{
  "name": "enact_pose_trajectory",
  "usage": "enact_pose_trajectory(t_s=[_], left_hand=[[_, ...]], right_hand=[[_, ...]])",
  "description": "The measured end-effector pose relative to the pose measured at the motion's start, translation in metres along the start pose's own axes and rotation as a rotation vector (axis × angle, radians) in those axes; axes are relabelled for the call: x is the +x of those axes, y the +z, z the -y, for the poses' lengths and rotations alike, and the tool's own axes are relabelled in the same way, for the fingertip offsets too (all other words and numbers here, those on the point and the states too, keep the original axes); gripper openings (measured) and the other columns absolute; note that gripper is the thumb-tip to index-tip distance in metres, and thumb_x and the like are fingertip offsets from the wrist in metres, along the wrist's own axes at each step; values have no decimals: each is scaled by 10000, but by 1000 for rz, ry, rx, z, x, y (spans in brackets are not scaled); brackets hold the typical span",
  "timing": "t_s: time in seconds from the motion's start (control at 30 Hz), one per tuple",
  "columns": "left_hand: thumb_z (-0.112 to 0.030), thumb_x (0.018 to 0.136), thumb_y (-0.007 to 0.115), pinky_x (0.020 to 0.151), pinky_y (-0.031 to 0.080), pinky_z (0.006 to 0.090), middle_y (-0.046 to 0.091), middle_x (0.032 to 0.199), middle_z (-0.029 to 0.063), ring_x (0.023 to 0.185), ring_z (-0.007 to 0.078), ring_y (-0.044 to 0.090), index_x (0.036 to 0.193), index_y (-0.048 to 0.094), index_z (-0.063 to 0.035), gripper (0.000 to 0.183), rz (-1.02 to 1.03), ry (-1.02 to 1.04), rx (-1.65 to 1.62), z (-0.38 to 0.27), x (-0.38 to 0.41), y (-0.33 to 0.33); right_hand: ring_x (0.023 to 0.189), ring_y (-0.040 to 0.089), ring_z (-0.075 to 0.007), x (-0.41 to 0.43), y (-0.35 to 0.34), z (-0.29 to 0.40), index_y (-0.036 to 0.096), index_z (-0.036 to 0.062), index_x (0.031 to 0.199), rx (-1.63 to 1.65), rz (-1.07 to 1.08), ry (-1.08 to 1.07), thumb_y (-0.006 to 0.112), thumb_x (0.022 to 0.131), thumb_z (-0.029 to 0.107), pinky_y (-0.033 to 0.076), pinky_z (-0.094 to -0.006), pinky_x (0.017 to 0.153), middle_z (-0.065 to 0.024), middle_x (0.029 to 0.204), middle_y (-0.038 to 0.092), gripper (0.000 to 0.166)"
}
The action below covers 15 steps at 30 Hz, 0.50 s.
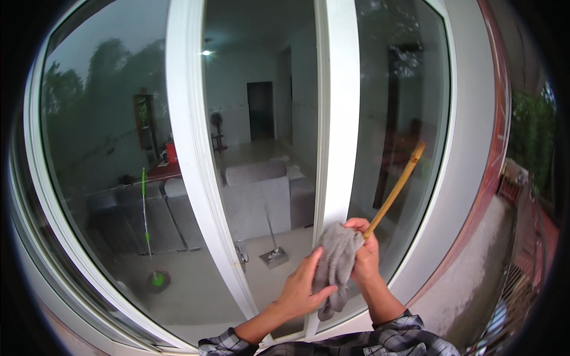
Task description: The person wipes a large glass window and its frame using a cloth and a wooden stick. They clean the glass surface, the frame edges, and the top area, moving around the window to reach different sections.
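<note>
A grey cloth (pixel 335 262) hangs bunched between my hands, in front of the white frame of a sliding glass window (pixel 340 133). My right hand (pixel 366 253) grips the cloth's upper right part together with the lower end of a bamboo stick (pixel 396 191), which slants up to the right. My left hand (pixel 307 285) lies along the cloth's left side, its thumb and fingers around the folds. How the cloth meets the stick's end is hidden by the folds and fingers. A metal latch (pixel 241 252) is on the frame left of my hands.
Behind the glass are a grey sofa (pixel 258 207), a green-handled mop (pixel 144 204), a long-handled dustpan (pixel 274 257) and a standing fan (pixel 217 124). Outside at the right, a grey wall edge (pixel 472 111) borders the window, with a concrete ledge (pixel 467 267) and stacked sticks (pixel 503 307) beyond.
</note>
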<state>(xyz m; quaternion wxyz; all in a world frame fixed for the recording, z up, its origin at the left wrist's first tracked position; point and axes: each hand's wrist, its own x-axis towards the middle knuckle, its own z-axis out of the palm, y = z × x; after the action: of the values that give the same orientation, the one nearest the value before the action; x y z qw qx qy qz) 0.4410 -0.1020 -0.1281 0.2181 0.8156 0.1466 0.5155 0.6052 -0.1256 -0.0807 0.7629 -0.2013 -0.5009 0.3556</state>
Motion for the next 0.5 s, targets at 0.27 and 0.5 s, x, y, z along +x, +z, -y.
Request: enact_pose_trajectory(t_s=[0.27,0.5], left_hand=[[-104,960,543,798,490,255,636,1124,64,956,106,611,1257,532,14,319,-438,-341,-1075,30,25,16],[-249,1004,503,859,435,234,637,1068,42,954,104,578,1181,586,24,336,-353,-278,-1119,62,21,-36]], right_hand=[[593,585,-79,37,-1,50,548,21,1126,-288,193,220,507,959,51,408,-194,448,-36,859,623,175],[457,466,-48,6,-21,23,592,66,1046,-609,-90,205,506,951,33,310,-192,400,12,741,581,132]])
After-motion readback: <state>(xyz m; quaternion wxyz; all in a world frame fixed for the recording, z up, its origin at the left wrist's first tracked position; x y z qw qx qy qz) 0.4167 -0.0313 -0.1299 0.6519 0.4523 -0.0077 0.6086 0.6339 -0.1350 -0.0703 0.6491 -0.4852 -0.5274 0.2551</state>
